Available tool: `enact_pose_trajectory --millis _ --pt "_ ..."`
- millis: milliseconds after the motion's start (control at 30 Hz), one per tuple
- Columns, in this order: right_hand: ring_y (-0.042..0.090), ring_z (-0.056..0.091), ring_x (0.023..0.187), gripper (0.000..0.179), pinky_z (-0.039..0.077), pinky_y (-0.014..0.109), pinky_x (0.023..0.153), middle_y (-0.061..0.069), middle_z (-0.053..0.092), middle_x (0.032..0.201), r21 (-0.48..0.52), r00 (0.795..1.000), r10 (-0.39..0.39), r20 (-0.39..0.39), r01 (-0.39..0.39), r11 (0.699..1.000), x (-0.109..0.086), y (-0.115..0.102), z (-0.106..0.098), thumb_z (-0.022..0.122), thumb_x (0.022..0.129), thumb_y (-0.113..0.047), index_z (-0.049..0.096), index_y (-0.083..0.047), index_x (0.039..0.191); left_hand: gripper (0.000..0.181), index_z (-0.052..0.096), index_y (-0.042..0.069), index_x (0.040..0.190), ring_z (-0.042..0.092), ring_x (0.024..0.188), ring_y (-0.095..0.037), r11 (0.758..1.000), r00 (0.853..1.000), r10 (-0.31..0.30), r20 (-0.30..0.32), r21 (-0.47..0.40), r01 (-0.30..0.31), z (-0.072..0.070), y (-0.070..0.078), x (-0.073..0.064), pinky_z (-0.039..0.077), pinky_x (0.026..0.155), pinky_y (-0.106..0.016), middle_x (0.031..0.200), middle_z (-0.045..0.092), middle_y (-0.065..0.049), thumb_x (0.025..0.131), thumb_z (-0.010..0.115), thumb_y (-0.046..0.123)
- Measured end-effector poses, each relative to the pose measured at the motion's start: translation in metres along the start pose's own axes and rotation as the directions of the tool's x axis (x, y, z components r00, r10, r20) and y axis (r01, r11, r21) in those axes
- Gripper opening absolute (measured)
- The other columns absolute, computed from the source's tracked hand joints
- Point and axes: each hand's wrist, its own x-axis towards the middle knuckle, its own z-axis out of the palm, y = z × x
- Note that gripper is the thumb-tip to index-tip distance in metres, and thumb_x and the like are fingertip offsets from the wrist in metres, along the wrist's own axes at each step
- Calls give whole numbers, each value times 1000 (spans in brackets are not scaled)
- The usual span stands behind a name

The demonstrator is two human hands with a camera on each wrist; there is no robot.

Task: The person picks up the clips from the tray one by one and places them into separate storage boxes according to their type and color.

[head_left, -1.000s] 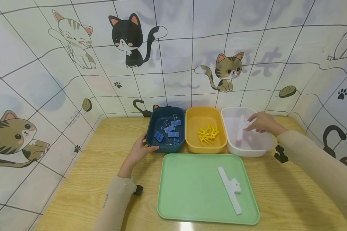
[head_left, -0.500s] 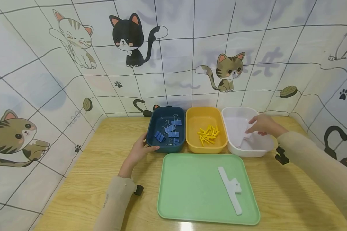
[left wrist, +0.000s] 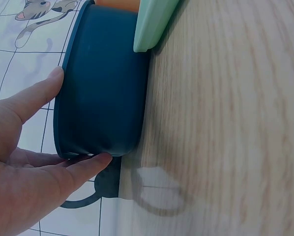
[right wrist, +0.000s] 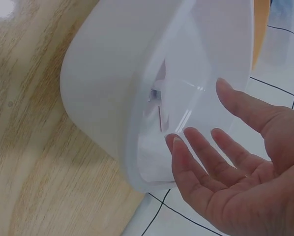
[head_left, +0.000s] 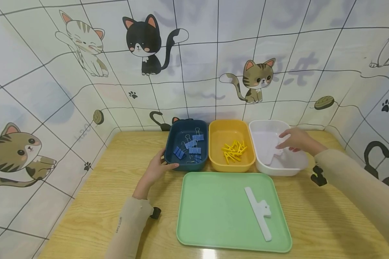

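My left hand rests against the outside of a dark blue bin holding several blue binder clips. Its thumb touches the bin near the rim and its fingers lie against the end wall, all fairly straight. Over the white bin, my right hand hovers with loosely bent fingers and nothing between them. Below it, a long white bag clip lies inside the bin; in the right wrist view the clip sits apart from the fingertips. Another white bag clip lies on the green tray.
Between the blue and white bins stands a yellow bin with several yellow clothespins. All three stand in a row on the wooden table, against a wall with cat drawings. The tray lies in front of them.
My right hand has let go of the white bag clip, which went from standing upright by the fingers to lying in the white bin. My left hand has stayed at the blue bin.
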Motion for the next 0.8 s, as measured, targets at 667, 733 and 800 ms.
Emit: enact_pose_trajectory --millis 667,733,800 --pt "15 68 89 64 62 28 78 23 71 114 194 996 -78 40 69 979 5 18 2 73 100 -12 42 18 147 89 22 2 167 31 154 -52 1000 1000 7 -3 8 -7 1 -1 -1 36 123 -61 171 25 -25 98 76 16" --pt "15 69 91 64 62 28 79 22 71 117 210 995 -85 49 73 975 5 19 2 73 100 -12 41 18 148 89 22 2 167 30 154 -53 1000 1000 7 -3 7 -7 1 -1 -1 36 123 -61 171 25 -24 98 76 15" --pt "16 69 94 65 62 29 82 21 72 118 228 994 -93 60 77 971 4 18 2 72 100 -12 40 18 148 89 22 2 167 31 154 -53 1000 1000 9 -1 6 -9 1 -1 -2 36 122 -62 171 25 -25 98 76 15"
